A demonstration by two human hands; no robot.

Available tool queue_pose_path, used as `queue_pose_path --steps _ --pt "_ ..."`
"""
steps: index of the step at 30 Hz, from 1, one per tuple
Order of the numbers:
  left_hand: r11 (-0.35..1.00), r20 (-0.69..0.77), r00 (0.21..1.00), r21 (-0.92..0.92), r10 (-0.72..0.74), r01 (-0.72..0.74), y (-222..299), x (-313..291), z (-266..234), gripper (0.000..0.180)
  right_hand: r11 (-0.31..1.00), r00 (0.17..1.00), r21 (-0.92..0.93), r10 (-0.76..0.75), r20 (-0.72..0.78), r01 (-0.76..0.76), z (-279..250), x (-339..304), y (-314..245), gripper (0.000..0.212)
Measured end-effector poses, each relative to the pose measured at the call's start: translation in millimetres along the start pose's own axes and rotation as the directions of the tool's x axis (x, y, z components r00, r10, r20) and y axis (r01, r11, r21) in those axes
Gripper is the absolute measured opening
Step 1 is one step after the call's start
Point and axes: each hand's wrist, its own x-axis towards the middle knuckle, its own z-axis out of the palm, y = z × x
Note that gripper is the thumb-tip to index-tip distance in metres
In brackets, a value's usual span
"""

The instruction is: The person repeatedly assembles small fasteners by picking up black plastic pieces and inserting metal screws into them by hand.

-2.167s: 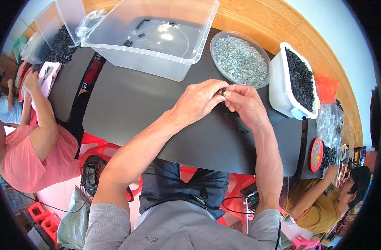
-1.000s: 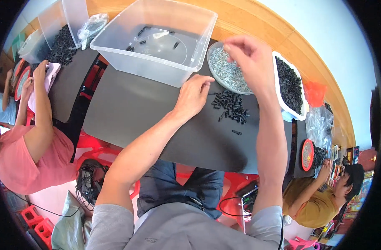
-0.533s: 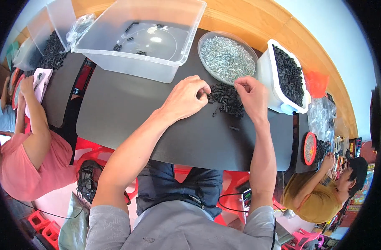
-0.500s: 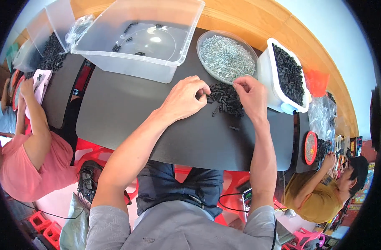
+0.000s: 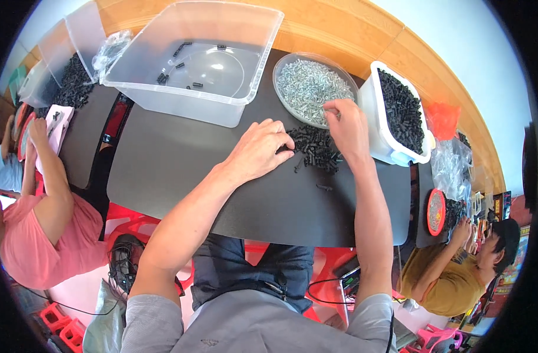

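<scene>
A heap of small black plastic parts (image 5: 317, 150) lies on the dark table. At its left edge is my left hand (image 5: 260, 147), its fingers curled toward the thumb; what they hold is hidden. My right hand (image 5: 348, 129) hovers over the near rim of a round clear bowl (image 5: 279, 88) full of small silvery screws (image 5: 313, 82). Its thumb and forefinger stand a little apart, and no piece shows between them. One loose black part (image 5: 324, 187) rests on the table nearer to me.
A large clear plastic bin (image 5: 180, 106) holding several black pieces stands at the back left. Right of the bowl is a white tub (image 5: 375, 117) heaped with black parts (image 5: 401, 109). People sit at both sides, one in pink (image 5: 51, 235), one in mustard (image 5: 445, 282).
My right hand has lifted from the heap's far edge toward the screw bowl, its thumb and forefinger parting. My left hand has dipped slightly and turned, remaining beside the heap.
</scene>
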Motion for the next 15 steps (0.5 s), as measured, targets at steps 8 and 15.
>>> queue_pose_path --steps 8,15 --pt "0.991 -0.216 0.975 -0.102 0.058 -0.082 -3.3 -1.0 5.4 0.017 0.985 0.96 -0.092 0.163 0.228 -0.145 5.9 27.9 2.8 0.01" --pt "0.992 -0.286 0.958 -0.111 0.028 -0.062 2.3 -1.0 0.3 0.021 0.979 0.954 -0.136 0.18 0.24 -0.15 3.6 21.2 0.7 0.012"
